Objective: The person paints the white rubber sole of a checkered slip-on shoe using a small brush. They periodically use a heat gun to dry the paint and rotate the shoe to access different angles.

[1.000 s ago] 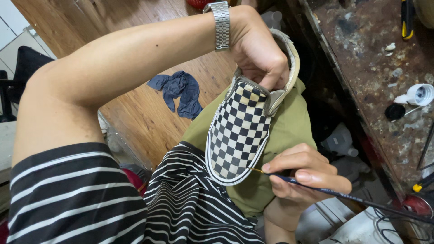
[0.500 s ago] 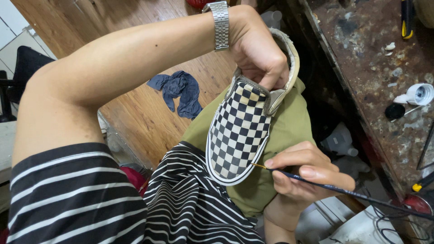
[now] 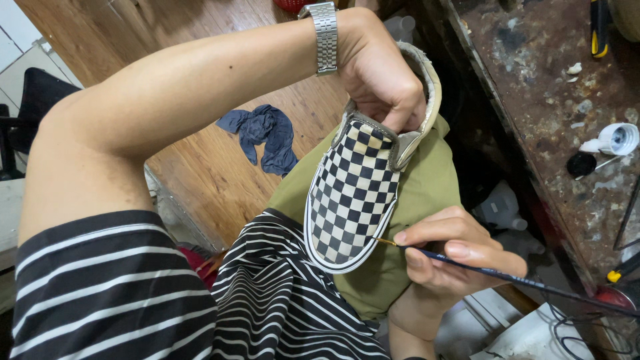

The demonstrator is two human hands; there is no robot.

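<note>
A black-and-white checkered slip-on shoe (image 3: 353, 193) rests on my olive-green lap, toe toward me. My left hand (image 3: 383, 73), with a metal watch on the wrist, grips the shoe's opening from above, fingers inside the collar. My right hand (image 3: 453, 257) pinches a thin dark-handled brush (image 3: 507, 277), whose fine tip touches the shoe's right side near the white sole edge.
A stained workbench (image 3: 533, 100) runs along the right, with a small white bottle (image 3: 617, 139), its black cap (image 3: 581, 164) and tools on it. A crumpled blue cloth (image 3: 263, 133) lies on the wooden floor. Plastic jugs stand under the bench.
My right hand and the brush have shifted slightly along the shoe's side; the left hand and shoe stay put.
</note>
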